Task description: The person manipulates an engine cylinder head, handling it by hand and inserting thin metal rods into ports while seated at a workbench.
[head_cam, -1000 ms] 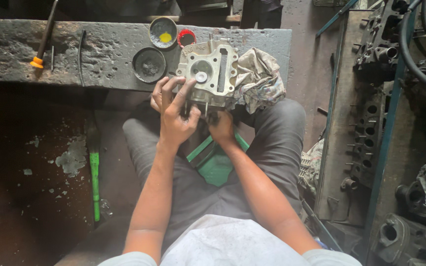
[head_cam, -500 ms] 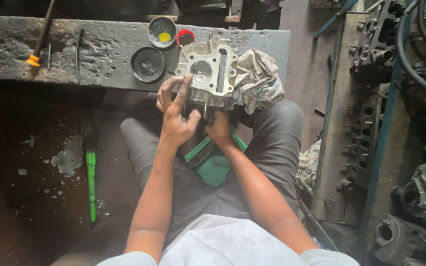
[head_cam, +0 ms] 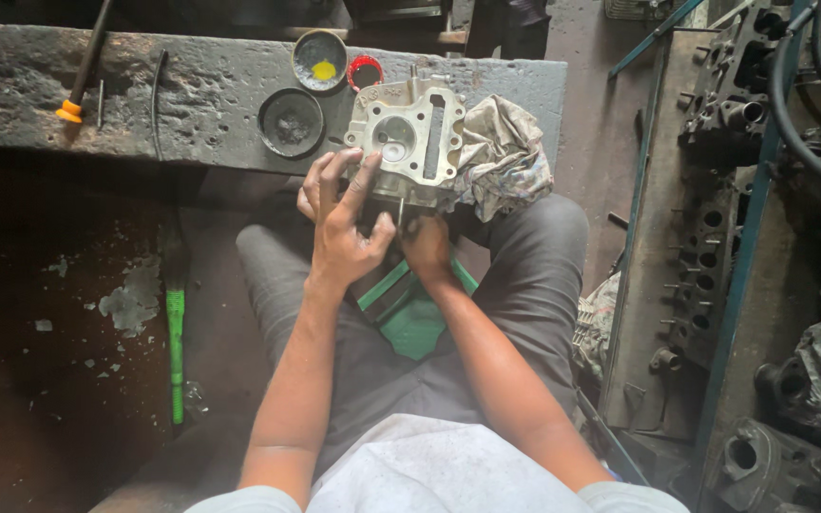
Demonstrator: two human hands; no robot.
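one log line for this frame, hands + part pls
left hand: braces engine part | right hand: at its lower edge, grip unclear | rag: beside part, on bench

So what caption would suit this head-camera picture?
Seated person's left hand and right hand grip a metal engine part at a stone bench edge, rag beside it.

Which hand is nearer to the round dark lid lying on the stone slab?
Left. The left hand rests on the engine part's near-left edge, just below and right of the dark lid. The right hand sits lower and farther right, beneath the part.
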